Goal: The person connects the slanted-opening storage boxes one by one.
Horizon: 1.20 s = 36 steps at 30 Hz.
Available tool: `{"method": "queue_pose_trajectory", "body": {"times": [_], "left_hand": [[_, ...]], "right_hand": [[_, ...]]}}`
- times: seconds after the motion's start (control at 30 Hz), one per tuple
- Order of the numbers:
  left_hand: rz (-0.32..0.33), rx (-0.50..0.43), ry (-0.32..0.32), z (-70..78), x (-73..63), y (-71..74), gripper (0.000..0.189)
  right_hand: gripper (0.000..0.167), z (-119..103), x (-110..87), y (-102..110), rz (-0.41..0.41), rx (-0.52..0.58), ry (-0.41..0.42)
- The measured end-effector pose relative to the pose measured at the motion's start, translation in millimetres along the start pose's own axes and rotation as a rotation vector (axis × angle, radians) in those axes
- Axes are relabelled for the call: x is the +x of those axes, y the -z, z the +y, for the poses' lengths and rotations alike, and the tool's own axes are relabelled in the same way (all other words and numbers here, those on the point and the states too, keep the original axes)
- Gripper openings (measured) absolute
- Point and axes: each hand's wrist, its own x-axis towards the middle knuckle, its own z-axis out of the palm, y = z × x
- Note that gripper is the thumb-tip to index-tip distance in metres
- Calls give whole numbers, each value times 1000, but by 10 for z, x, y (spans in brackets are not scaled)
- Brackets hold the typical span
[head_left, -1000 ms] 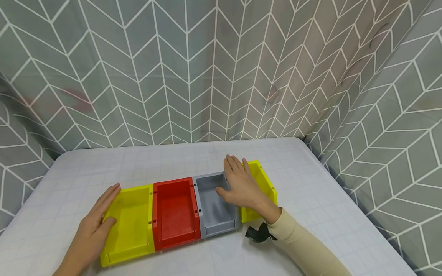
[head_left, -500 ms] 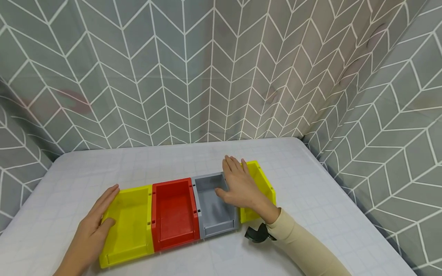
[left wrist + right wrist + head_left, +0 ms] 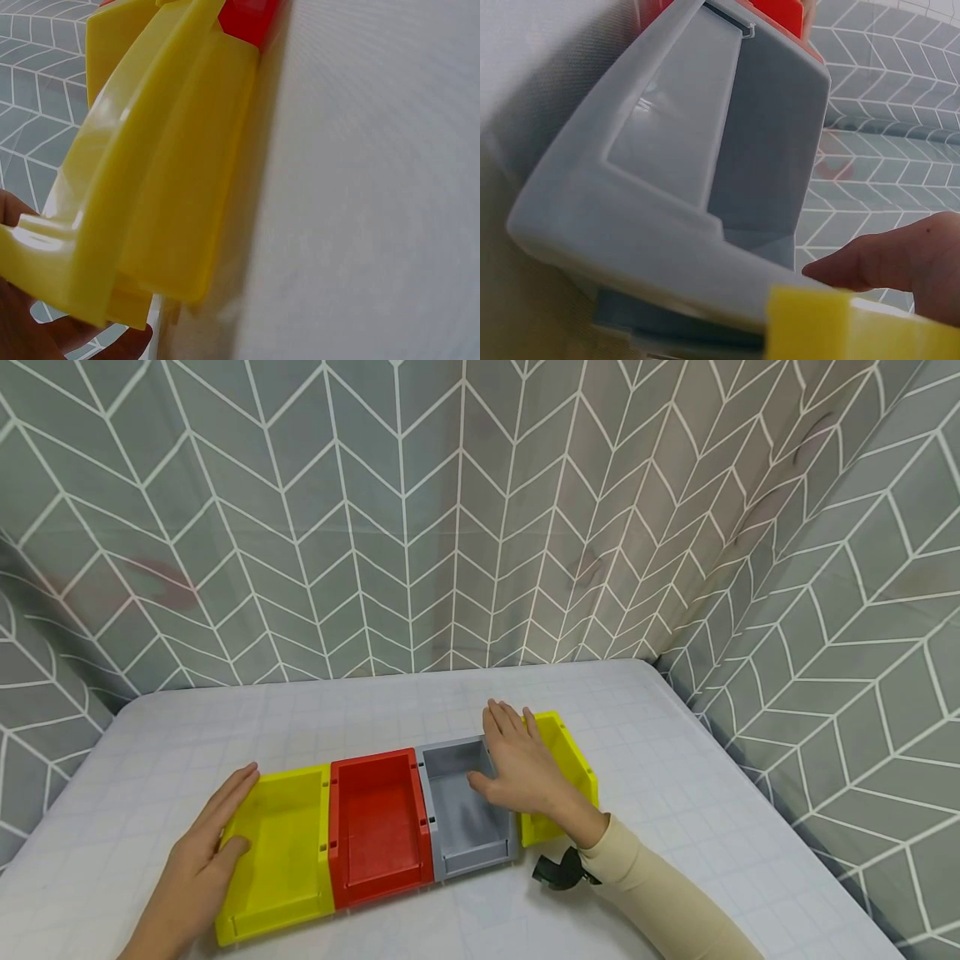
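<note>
A yellow bin (image 3: pixel 288 835), a red bin (image 3: pixel 380 818) and a grey bin (image 3: pixel 467 810) stand side by side in a joined row on the white table. My left hand (image 3: pixel 198 852) grips the yellow bin's outer left wall, thumb over the rim and fingers outside, as the left wrist view also shows. At the row's other end my right hand (image 3: pixel 525 768) holds the grey bin's right wall, its thumb over the inside. Its outer fingers are partly hidden in the right wrist view. Just right of that hand is a second yellow bin (image 3: pixel 573 768), partly covered by it.
A small dark curved object (image 3: pixel 558 870) is by my right wrist, at the sleeve cuff. The white table (image 3: pixel 360 702) runs back to a grey patterned curtain (image 3: pixel 405 527), with more curtain along the right side.
Both hands keep their places on the row of bins. Only a slight shift of the head view shows; the bins look unmoved.
</note>
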Motion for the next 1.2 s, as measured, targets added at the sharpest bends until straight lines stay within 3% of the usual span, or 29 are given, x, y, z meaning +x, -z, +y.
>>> {"method": "queue_pose_trajectory", "body": {"times": [1.2], "left_hand": [[8,-5,4,-9,-4,-9,77]], "right_hand": [[90,39,-32,-88,4,5,12]]}}
